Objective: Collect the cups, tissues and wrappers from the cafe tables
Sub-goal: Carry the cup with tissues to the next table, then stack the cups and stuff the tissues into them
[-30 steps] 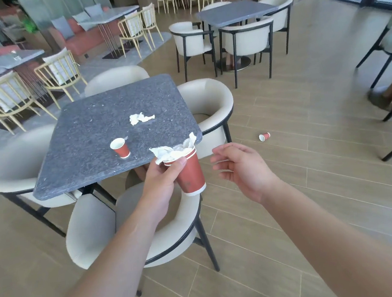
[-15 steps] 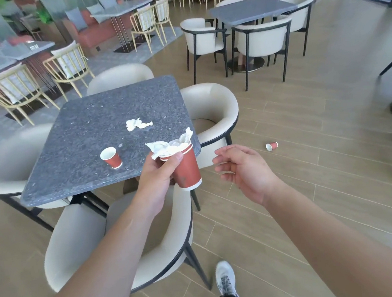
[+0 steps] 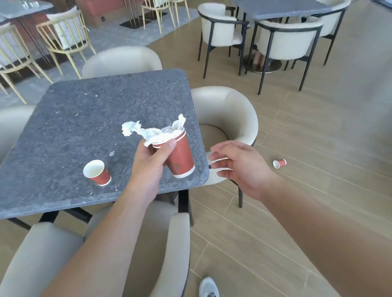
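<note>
The small red paper cup [image 3: 97,172] stands upright on the grey stone table [image 3: 68,127], just left of the left hand [image 3: 152,163] gripping a tissue-stuffed red cup stack [image 3: 179,157], while the empty right hand [image 3: 237,166], fingers loose, is farther away.

This was a cafe seating area: grey stone-top square tables [image 3: 97,124] w/ cream tub chairs [image 3: 225,119] round them, more table sets far right, gold wire chairs [image 3: 64,39] & a red bench far left, wood-plank floor [image 3: 320,136], used paper cups [image 3: 97,173] left about.
</note>
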`<state>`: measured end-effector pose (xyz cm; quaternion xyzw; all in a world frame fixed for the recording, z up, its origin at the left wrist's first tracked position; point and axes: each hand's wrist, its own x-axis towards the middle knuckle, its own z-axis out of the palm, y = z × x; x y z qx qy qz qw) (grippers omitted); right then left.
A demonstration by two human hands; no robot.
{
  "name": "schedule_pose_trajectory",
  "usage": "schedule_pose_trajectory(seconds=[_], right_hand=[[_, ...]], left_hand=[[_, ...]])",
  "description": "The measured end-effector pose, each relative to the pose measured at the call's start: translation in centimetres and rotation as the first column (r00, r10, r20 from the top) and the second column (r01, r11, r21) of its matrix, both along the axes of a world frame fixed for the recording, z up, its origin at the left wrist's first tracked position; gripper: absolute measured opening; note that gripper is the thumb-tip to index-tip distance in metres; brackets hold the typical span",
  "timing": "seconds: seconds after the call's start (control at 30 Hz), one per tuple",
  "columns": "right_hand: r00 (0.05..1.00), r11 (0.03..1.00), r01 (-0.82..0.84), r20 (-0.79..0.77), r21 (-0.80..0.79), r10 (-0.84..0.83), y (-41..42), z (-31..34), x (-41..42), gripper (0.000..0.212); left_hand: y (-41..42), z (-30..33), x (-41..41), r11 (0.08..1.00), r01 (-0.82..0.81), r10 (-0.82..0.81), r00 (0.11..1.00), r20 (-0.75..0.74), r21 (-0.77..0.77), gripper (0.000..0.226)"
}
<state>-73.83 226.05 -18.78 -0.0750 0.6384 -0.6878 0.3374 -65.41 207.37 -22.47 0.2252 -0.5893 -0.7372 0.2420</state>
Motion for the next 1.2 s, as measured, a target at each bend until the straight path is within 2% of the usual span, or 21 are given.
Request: schedule_pose_trajectory(seconds=[0.1, 0.27, 0.37, 0.5, 0.67, 0.83, 0.97, 1.1, 1.2], right_hand=[[1.0, 1.0, -0.018, -0.023, -0.001, 0.018, -3.0, 0.2, -3.3, 0.036], [0.996, 0.997, -0.076, -0.041, 0.02, 0.077, -7.2, 0.4, -6.8, 0.021], [0.993, 0.993, -0.113, -0.04, -0.022, 0.112, -9.7, 0.3, -8.8, 0.01], [0.981, 0.981, -0.194, -0.002, -0.018, 0.194, -13.0, -0.9, -10.9, 0.01], [0.952, 0.954, -0.3, 0.05, -0.029, 0.301, -17.5, -2.7, -15.1, 0.01], [0.894, 0.9, -0.434, 0.106, -0.039, 0.436, -21.8, -3.6, -20.4, 0.008], [0.837, 0.843, -0.536, 0.1, -0.048, 0.538, -25.5, -3.5, -24.1, 0.008], [0.761, 0.768, -0.638, 0.11, -0.053, 0.639, -28.9, -3.7, -24.5, 0.007], [0.707, 0.716, -0.695, 0.121, -0.068, 0.697, -30.6, -3.9, -23.7, 0.005]], left_hand=[[-3.1, -0.5, -2.7, 0.999, -0.032, 0.032, 0.999, 0.011, 0.003, 0.051], [-6.4, -0.8, -4.5, 0.998, -0.065, 0.065, 0.997, 0.029, -0.006, 0.026], [-8.2, -0.8, -5.2, 0.991, -0.137, 0.137, 0.99, 0.033, -0.004, 0.038], [-10.0, -1.6, -5.5, 0.966, -0.258, 0.254, 0.963, 0.087, 0.032, 0.041], [-12.3, -2.3, -7.7, 0.931, -0.364, 0.356, 0.923, 0.142, 0.033, 0.06], [-13.2, -3.1, -11.2, 0.886, -0.463, 0.458, 0.871, 0.175, -0.016, 0.073], [-14.4, -2.6, -13.7, 0.834, -0.549, 0.545, 0.806, 0.231, -0.053, 0.049], [-14.9, -2.2, -13.9, 0.759, -0.646, 0.642, 0.72, 0.265, -0.083, 0.061], [-15.0, -1.8, -12.9, 0.73, -0.672, 0.677, 0.684, 0.271, -0.125, 0.047]])
